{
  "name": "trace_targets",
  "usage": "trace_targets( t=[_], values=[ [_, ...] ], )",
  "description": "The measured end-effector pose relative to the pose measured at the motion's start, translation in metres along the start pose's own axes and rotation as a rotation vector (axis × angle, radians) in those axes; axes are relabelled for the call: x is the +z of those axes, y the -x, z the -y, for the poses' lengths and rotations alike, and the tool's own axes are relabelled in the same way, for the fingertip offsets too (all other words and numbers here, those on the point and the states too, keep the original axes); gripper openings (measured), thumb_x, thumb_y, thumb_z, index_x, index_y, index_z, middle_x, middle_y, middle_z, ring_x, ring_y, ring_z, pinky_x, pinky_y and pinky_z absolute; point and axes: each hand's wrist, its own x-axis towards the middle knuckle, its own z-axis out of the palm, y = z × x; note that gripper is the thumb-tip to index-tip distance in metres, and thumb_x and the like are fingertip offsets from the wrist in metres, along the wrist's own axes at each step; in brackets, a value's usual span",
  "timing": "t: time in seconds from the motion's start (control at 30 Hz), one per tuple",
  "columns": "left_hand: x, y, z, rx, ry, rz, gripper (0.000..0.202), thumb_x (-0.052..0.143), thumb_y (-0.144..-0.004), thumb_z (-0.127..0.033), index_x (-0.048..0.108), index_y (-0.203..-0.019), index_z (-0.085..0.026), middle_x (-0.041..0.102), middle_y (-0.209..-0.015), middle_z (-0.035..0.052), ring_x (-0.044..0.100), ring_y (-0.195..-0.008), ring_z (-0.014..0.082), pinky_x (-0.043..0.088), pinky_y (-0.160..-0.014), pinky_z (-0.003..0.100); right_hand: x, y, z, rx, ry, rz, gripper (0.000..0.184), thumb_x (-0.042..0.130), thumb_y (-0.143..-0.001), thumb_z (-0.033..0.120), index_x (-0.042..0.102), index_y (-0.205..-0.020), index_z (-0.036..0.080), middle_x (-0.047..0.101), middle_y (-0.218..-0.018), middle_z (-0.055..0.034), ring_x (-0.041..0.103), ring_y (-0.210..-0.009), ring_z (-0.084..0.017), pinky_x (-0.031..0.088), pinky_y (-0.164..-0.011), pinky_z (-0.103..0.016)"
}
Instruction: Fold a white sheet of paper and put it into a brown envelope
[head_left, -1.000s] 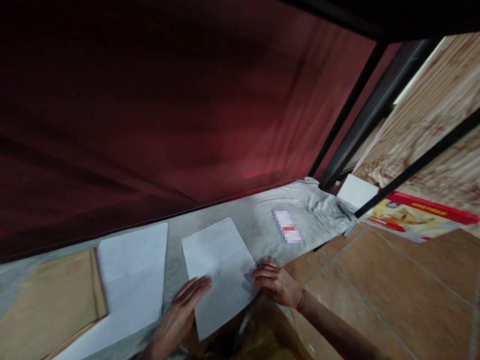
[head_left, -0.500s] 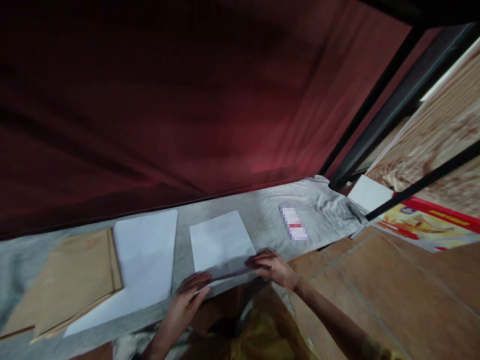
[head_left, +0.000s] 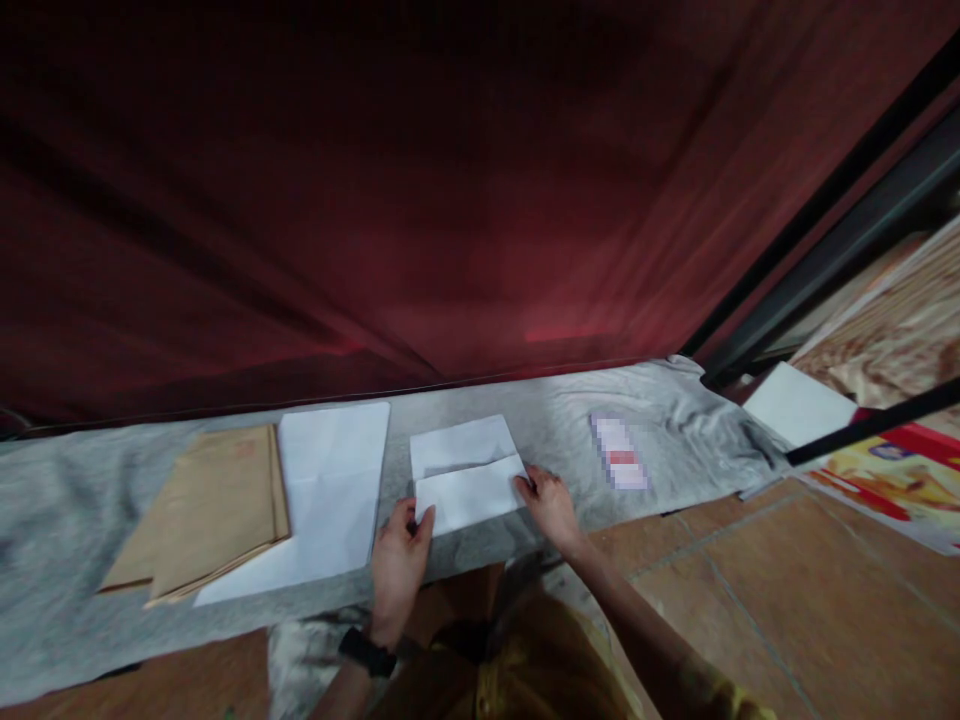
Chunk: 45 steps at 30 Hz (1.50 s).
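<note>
A white sheet of paper lies on a grey cloth, its near part folded up over the far part. My left hand presses the fold's near left corner with fingers curled on the paper. My right hand pins the right end of the folded flap with its fingertips. A black band sits on my left wrist.
Left of the folded sheet lie a flat white sheet and brown envelopes. A small blurred card rests on the cloth to the right. A dark red curtain hangs behind. Tiled floor and a colourful box are at right.
The near edge of the sheet has been lifted and folded away from me onto its far part. Both hands moved forward with it. The view has swung to the left.
</note>
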Motion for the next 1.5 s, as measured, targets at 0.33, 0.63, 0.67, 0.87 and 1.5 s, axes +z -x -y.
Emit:
trace_targets(
  t=[0.33, 0.63, 0.67, 0.87, 1.5],
  values=[
    [0.007, 0.001, -0.013, 0.439, -0.334, -0.088, 0.041, 0.045, -0.098, -0.026, 0.055, -0.137, -0.018, 0.055, -0.146, 0.0176, 0.05, -0.137, 0.0331, 0.038, -0.112, 0.055, 0.004, -0.016, 0.009, -0.044, 0.141, -0.007, 0.022, 0.051, -0.102, 0.034, 0.069, -0.102, 0.021, 0.076, -0.103, -0.0122, 0.07, -0.099, -0.027, 0.038, -0.093, -0.037],
    [0.035, 0.013, -0.007, 0.635, -0.386, 0.114, 0.051, 0.045, -0.1, -0.031, 0.045, -0.15, -0.021, 0.049, -0.153, 0.0113, 0.042, -0.144, 0.0286, 0.028, -0.122, 0.055, 0.004, -0.033, 0.014, -0.052, 0.18, 0.012, 0.023, 0.05, -0.102, 0.035, 0.069, -0.102, 0.021, 0.076, -0.105, -0.0121, 0.069, -0.1, -0.026, 0.036, -0.092, -0.036],
    [0.035, 0.01, -0.006, 0.63, -0.382, 0.112, 0.051, 0.046, -0.1, -0.032, 0.045, -0.15, -0.021, 0.049, -0.153, 0.0111, 0.042, -0.144, 0.0284, 0.028, -0.123, 0.055, 0.005, -0.035, 0.015, -0.05, 0.185, 0.005, 0.023, 0.05, -0.102, 0.035, 0.069, -0.102, 0.021, 0.075, -0.105, -0.0123, 0.068, -0.1, -0.026, 0.035, -0.092, -0.037],
    [0.036, -0.007, -0.006, 0.571, -0.4, 0.082, 0.055, 0.048, -0.099, -0.039, 0.045, -0.149, -0.017, 0.046, -0.155, 0.015, 0.038, -0.147, 0.0319, 0.026, -0.122, 0.057, 0.007, -0.049, 0.022, -0.034, 0.207, -0.045, 0.023, 0.05, -0.102, 0.035, 0.067, -0.103, 0.019, 0.074, -0.104, -0.0132, 0.064, -0.101, -0.027, 0.035, -0.09, -0.039],
    [0.052, -0.038, -0.01, 0.438, -0.606, 0.051, 0.057, 0.033, -0.102, -0.042, 0.045, -0.149, -0.011, 0.043, -0.156, 0.0165, 0.038, -0.147, 0.0316, 0.027, -0.12, 0.056, 0.016, -0.09, 0.033, -0.075, 0.373, -0.149, 0.031, 0.045, -0.103, 0.036, 0.066, -0.11, 0.015, 0.069, -0.106, -0.015, 0.059, -0.101, -0.027, 0.034, -0.088, -0.04]
  ],
)
